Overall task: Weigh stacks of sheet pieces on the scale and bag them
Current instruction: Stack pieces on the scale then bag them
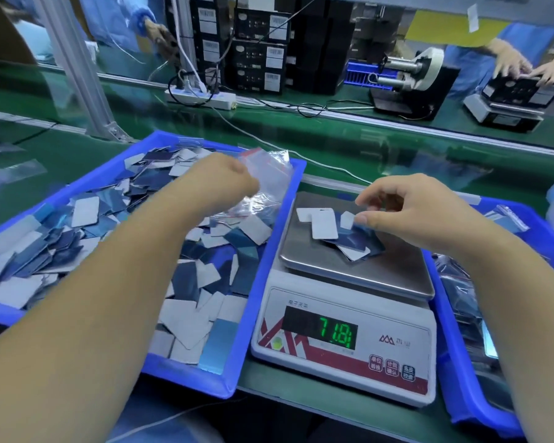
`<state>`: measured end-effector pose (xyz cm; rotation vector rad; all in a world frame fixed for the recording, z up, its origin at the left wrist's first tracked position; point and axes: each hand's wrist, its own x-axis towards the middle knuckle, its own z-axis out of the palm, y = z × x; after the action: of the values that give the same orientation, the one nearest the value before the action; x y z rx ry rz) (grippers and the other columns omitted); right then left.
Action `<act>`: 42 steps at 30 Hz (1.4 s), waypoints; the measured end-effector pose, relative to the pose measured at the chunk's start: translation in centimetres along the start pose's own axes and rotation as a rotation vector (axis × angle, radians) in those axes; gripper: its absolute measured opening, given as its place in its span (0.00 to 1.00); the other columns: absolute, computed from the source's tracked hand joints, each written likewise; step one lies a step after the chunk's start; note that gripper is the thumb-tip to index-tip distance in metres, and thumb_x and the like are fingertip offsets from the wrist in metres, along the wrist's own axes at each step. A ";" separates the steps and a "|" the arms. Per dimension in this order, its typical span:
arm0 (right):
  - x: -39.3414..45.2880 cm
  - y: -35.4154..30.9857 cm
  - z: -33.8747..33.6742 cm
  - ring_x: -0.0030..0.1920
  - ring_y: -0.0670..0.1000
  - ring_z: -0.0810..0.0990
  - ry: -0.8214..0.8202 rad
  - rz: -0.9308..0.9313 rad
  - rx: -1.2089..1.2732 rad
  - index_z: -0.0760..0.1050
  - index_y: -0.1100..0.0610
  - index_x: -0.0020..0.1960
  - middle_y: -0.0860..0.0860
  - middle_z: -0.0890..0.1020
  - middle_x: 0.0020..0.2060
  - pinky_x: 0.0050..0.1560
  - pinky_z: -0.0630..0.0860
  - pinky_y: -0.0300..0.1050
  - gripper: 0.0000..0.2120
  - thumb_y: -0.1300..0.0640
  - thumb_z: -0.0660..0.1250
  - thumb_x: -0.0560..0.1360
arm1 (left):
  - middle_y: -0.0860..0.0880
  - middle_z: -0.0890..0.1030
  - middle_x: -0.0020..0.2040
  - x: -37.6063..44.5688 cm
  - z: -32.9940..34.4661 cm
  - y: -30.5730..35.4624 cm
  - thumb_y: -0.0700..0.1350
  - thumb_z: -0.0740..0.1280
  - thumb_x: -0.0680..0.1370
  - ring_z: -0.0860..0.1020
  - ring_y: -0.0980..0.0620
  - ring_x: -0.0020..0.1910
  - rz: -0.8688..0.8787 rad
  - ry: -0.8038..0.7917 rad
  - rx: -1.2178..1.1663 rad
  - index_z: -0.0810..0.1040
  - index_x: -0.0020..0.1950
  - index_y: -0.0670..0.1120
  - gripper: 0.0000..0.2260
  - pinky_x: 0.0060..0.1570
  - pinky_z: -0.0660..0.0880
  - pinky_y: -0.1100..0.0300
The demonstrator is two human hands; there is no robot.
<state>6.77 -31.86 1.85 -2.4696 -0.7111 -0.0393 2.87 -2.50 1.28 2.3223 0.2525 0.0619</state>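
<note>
A white scale (346,340) stands in front of me, its green display lit. On its steel pan (381,273) lies a loose stack of blue and white sheet pieces (343,235). My right hand (426,212) hovers over the stack and pinches a small white piece (346,219) between thumb and fingers. My left hand (218,180) is over the left blue tray (259,282) and grips a clear zip bag (269,174) with a red seal line. That tray holds several loose sheet pieces (87,244).
A second blue tray (454,353) at the right holds filled clear bags (461,295). Behind runs a green conveyor belt (365,139) with a power strip (202,97), cables, black boxes and a label dispenser (410,78). Another person's hands (525,68) work at a far scale.
</note>
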 end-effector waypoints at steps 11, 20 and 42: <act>0.0 -0.4 0.6 0.36 0.37 0.77 -0.001 0.028 -0.036 0.80 0.41 0.42 0.33 0.80 0.36 0.36 0.70 0.39 0.03 0.44 0.73 0.72 | 0.54 0.80 0.44 -1.8 1.1 -1.8 0.64 0.79 0.63 0.76 0.52 0.40 -0.007 -0.562 0.655 0.77 0.45 0.53 0.22 0.38 0.71 0.57; 0.1 -0.1 0.6 0.38 0.38 0.78 0.007 0.048 -0.031 0.81 0.42 0.42 0.36 0.82 0.36 0.37 0.71 0.40 0.03 0.44 0.73 0.72 | 0.52 0.79 0.35 -1.3 0.5 -2.2 0.49 0.79 0.70 0.73 0.49 0.34 0.031 -0.504 0.403 0.77 0.44 0.51 0.12 0.39 0.71 0.55; 0.1 0.6 0.2 0.35 0.39 0.79 0.011 0.086 0.007 0.81 0.45 0.43 0.38 0.82 0.33 0.37 0.71 0.38 0.03 0.48 0.72 0.75 | 0.60 0.77 0.49 0.1 5.4 4.6 0.54 0.75 0.74 0.69 0.81 0.42 0.444 -0.175 0.031 0.82 0.48 0.61 0.05 0.38 0.67 0.74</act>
<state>7.16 -32.16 1.42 -2.4885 -0.5984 -0.0184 4.38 -9.47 0.84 2.3563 -0.3541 0.0744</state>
